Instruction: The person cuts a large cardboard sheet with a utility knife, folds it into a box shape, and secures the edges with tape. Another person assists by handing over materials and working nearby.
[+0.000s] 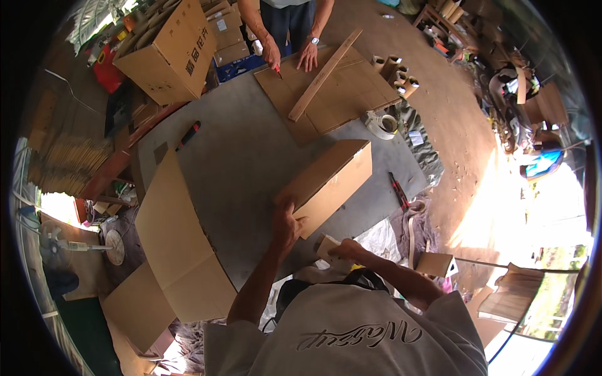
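Note:
A closed brown cardboard box (329, 178) lies on the grey table (238, 144) in front of me. My left hand (286, 222) grips its near left corner. My right hand (347, 250) is below the box's near end, closed on a small pale piece of cardboard (326, 246) at the table's near edge.
Flat cardboard sheets (175, 244) hang over the table's left side. Across the table another person holds a red cutter (276, 70) on a cardboard sheet (332, 94) under a long wooden strip (324, 75). A tape roll (382, 124), a red-black cutter (397, 190) and a big box (169, 53) are around.

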`<state>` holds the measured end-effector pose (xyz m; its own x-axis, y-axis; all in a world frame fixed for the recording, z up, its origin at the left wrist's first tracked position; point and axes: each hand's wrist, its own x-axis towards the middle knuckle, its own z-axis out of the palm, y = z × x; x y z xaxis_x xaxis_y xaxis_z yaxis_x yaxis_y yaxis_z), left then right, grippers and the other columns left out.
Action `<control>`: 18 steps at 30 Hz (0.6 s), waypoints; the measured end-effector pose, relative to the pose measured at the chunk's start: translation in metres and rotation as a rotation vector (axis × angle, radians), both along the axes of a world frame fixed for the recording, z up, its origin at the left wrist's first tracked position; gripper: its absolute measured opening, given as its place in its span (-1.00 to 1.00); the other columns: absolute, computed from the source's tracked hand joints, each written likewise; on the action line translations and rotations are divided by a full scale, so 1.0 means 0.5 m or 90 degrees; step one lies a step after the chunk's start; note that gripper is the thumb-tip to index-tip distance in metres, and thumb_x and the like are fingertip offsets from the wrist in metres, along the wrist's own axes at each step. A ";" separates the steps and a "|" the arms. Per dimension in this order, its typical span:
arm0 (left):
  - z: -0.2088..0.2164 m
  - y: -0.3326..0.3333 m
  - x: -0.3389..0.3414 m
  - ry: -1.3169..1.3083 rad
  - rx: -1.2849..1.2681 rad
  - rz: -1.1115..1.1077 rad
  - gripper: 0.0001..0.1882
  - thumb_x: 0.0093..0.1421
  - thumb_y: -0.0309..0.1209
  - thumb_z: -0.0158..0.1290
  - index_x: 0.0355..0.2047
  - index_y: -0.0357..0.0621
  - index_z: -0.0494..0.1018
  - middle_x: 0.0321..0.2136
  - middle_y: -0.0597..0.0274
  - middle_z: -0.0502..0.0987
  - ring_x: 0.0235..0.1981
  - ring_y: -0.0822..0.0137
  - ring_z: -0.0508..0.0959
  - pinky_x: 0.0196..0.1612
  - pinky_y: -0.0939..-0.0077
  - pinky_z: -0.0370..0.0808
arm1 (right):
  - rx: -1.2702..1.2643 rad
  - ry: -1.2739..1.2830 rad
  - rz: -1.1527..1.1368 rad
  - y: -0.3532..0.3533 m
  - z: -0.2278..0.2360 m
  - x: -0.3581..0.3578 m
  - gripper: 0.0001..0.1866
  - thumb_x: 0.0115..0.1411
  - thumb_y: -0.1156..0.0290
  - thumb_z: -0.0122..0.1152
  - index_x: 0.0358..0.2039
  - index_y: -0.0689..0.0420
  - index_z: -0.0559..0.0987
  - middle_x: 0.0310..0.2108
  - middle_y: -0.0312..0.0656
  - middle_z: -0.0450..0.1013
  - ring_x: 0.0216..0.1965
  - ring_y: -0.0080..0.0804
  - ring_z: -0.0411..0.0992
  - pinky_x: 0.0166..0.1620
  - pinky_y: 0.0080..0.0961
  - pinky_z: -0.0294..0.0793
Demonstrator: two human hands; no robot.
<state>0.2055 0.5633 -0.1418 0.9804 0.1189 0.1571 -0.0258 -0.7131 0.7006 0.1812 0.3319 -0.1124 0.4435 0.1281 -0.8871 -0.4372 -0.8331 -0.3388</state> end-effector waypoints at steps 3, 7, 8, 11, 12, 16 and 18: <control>0.014 -0.029 0.006 0.070 -0.006 0.049 -0.26 -0.17 -0.26 0.44 0.03 -0.29 0.46 0.09 -0.10 0.46 0.12 -0.06 0.44 0.24 0.24 0.35 | -0.003 -0.147 -0.088 -0.074 0.013 -0.010 -0.41 -0.03 -0.07 0.31 -0.34 0.33 0.65 -0.45 0.01 0.57 -0.37 -0.14 0.56 -0.26 -0.25 0.50; -0.052 -0.151 0.010 0.058 -0.002 0.112 -0.34 -0.11 -0.24 0.41 0.02 -0.18 0.49 -0.01 -0.02 0.51 0.05 -0.01 0.48 0.15 0.25 0.40 | 0.193 -0.260 -0.198 -0.184 0.043 -0.027 -0.39 0.04 -0.08 0.28 -0.35 0.36 0.63 -0.50 0.04 0.54 -0.42 -0.14 0.54 -0.28 -0.23 0.49; -0.039 -0.204 0.015 0.048 -0.014 0.126 -0.37 -0.08 -0.25 0.39 0.02 -0.15 0.49 -0.05 0.00 0.52 0.02 0.01 0.49 0.12 0.26 0.41 | 0.176 -0.294 -0.200 -0.199 0.068 -0.029 -0.42 0.07 -0.07 0.27 -0.37 0.35 0.63 -0.51 0.04 0.53 -0.43 -0.15 0.53 -0.28 -0.23 0.49; -0.011 -0.275 0.043 0.104 -0.046 0.076 -0.45 0.04 -0.26 0.32 0.04 -0.11 0.48 -0.12 0.03 0.52 -0.04 0.03 0.50 0.06 0.27 0.42 | 0.198 -0.517 -0.064 -0.261 0.092 -0.046 -0.57 0.13 0.14 0.27 -0.29 0.34 0.58 -0.51 0.06 0.52 -0.44 -0.05 0.53 -0.32 -0.22 0.48; -0.003 -0.289 0.046 0.137 -0.054 0.049 -0.48 0.08 -0.27 0.30 0.05 -0.10 0.48 -0.14 0.03 0.51 -0.06 0.03 0.50 0.05 0.26 0.42 | 0.225 -0.532 -0.073 -0.281 0.101 -0.050 -0.61 0.11 0.20 0.29 -0.27 0.32 0.55 -0.51 0.06 0.52 -0.44 0.00 0.53 -0.35 -0.22 0.48; 0.168 -0.331 0.004 -0.026 -0.326 -0.009 -0.50 0.21 -0.28 0.22 0.12 -0.20 0.41 -0.02 0.07 0.48 0.01 0.13 0.47 0.09 0.30 0.41 | 0.322 -0.605 -0.063 -0.328 0.192 -0.053 -0.63 0.04 0.24 0.37 -0.31 0.27 0.50 -0.51 0.06 0.52 -0.44 0.07 0.55 -0.41 -0.22 0.48; 0.221 -0.328 -0.001 0.247 -0.658 -0.132 -0.49 0.24 -0.31 0.19 0.15 -0.24 0.38 0.05 0.08 0.44 0.06 0.20 0.44 0.11 0.36 0.40 | 0.357 -0.638 -0.035 -0.341 0.193 -0.062 -0.63 0.02 0.24 0.39 -0.34 0.27 0.49 -0.54 0.04 0.49 -0.47 0.06 0.54 -0.41 -0.23 0.48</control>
